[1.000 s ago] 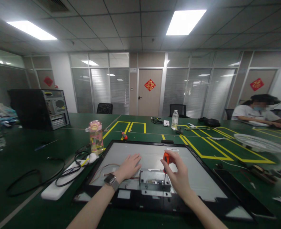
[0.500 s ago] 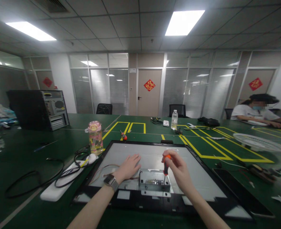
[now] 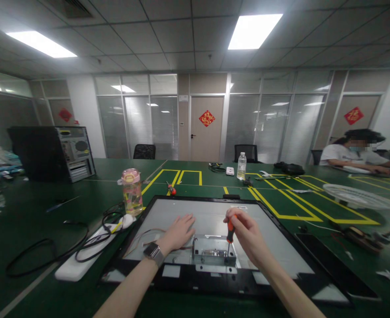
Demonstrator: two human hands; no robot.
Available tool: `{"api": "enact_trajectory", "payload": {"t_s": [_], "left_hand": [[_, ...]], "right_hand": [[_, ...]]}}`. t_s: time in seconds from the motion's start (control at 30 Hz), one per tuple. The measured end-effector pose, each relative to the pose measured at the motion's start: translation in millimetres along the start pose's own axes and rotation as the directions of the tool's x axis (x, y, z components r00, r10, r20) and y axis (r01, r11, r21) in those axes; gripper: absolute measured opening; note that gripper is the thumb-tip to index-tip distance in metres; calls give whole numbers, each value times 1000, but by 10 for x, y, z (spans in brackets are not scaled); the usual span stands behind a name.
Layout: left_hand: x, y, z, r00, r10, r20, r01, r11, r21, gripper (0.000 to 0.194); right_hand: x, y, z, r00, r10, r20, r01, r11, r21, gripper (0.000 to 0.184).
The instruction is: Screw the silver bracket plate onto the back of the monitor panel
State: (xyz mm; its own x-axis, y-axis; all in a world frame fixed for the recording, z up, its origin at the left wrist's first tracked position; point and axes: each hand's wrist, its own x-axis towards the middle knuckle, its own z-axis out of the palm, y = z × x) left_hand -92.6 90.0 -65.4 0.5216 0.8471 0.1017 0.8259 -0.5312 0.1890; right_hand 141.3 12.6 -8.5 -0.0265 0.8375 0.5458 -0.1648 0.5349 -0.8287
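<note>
A monitor panel point(image 3: 211, 216) with a black frame lies flat on the green table before me. On its lower middle sits a metal bracket point(image 3: 211, 243). My right hand point(image 3: 243, 225) grips an orange and black screwdriver point(image 3: 230, 232) upright, its shaft reaching down to the right part of the bracket. The tip's exact contact is too small to make out. Lying flat on the panel left of the bracket is my left hand point(image 3: 178, 232), fingers stretched out, holding nothing. Thin wires point(image 3: 148, 232) run beside that wrist, which wears a watch.
Left of the panel stand a pink-lidded bottle point(image 3: 132, 194) and a white power strip point(image 3: 82, 256) with black cables. A computer case point(image 3: 49, 152) is farther back. On the right lie a black slab point(image 3: 335, 263) and a white ring-shaped part point(image 3: 358, 196). A person point(image 3: 350, 152) sits at far right.
My right hand's fingers have shifted slightly around the screwdriver handle, which stays over the same spot of the bracket. My left hand remains in place.
</note>
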Motion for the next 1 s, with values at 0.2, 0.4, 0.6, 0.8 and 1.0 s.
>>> {"api": "enact_trajectory", "payload": {"t_s": [0.2,0.4,0.6,0.8,1.0], "left_hand": [[-12,9,-14,1000,-1,2,1,1000,-13,50],[-11,11,-17,1000,-4,2,4,999,-32,50],[-14,20,-19,1000,-6,-7,5,1000,-31,49],[-16,28,-32,1000,-6,1,6,1000,-26,50],[-18,27,-25,1000,-6,-8,6,1000,-23,49]], "right_hand": [[-2,-9,9,998,57,34,-61,991,118,28],[10,-31,4,1000,12,3,-12,1000,12,28],[1,-85,41,997,51,51,-57,991,124,29],[11,-5,-9,999,-15,33,15,1000,-14,22],[-1,-9,2,997,32,74,-36,998,55,27]]}}
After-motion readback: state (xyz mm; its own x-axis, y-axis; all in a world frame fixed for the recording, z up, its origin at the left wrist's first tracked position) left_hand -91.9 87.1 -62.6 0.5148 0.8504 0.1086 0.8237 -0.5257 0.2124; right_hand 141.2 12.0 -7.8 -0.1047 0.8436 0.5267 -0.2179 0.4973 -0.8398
